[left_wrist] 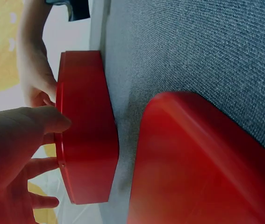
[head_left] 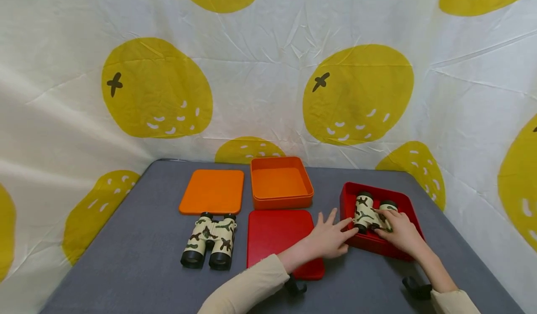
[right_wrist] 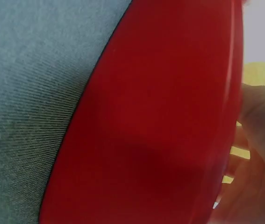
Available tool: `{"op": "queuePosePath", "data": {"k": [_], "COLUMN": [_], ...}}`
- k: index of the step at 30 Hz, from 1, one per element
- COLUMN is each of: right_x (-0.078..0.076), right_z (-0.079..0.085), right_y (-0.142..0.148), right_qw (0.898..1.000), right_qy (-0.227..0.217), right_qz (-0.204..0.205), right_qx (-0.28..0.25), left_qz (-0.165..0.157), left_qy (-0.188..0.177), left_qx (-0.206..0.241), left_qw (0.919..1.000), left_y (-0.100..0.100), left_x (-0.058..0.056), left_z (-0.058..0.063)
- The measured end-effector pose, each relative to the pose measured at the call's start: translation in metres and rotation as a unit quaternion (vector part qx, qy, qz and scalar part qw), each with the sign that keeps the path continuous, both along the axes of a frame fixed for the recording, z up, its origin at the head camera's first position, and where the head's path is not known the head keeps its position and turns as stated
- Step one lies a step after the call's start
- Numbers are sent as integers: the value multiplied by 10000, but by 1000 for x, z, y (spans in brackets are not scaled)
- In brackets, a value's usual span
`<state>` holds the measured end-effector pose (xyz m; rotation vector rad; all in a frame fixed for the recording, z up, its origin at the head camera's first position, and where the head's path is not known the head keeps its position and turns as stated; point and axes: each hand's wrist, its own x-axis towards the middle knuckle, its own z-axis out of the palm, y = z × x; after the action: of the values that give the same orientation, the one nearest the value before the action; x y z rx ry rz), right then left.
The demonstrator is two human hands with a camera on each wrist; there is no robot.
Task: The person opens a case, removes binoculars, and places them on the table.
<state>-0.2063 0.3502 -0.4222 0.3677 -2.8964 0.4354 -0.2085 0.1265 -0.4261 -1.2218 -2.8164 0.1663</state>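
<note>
A pair of camouflage binoculars (head_left: 363,208) lies inside the red box (head_left: 375,244) at the right of the table. My right hand (head_left: 400,230) reaches over the box's near wall and holds their right barrel between thumb and fingers. At the box's left rim, my left hand (head_left: 329,237) spreads its fingers, with fingertips right by the binoculars' left end. In the left wrist view, the thumb of that hand (left_wrist: 6,149) lies against the box's upper edge. The box wall (right_wrist: 146,116) fills most of the right wrist view and hides the binoculars there.
A red lid (head_left: 274,239) lies flat left of the red box, partly under my left forearm. Behind it stands an orange box (head_left: 283,203), with an orange lid (head_left: 213,190) beside it. Another pair of camouflage binoculars (head_left: 224,237) rests on the grey table (head_left: 126,239) at left.
</note>
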Motion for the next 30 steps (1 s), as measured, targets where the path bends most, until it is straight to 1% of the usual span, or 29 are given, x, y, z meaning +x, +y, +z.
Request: {"op": "queuePosePath", "data": {"k": [5, 11, 14, 21, 30], "right_x": [-4, -10, -14, -21, -21], "right_z": [-4, -9, -10, -14, -15], "right_y": [0, 2, 2, 0, -1], "right_qw": [9998, 9984, 9976, 9950, 9945], "right_qy": [-66, -139, -68, 186, 279], "right_qz": [-68, -214, -247, -267, -272], "right_qx": [197, 499, 645, 943, 977], "left_qz": [-2, -142, -195, -240, -169], "left_qy": [68, 121, 119, 23, -67], "left_qx": [-122, -252, -292, -217, -366], "left_qw": [9999, 9995, 9993, 9995, 9992], "left_y": [-1, -6, -8, -11, -11], "left_x": [0, -1, -1, -4, -3], "left_z": [-1, 0, 2, 3, 3]}}
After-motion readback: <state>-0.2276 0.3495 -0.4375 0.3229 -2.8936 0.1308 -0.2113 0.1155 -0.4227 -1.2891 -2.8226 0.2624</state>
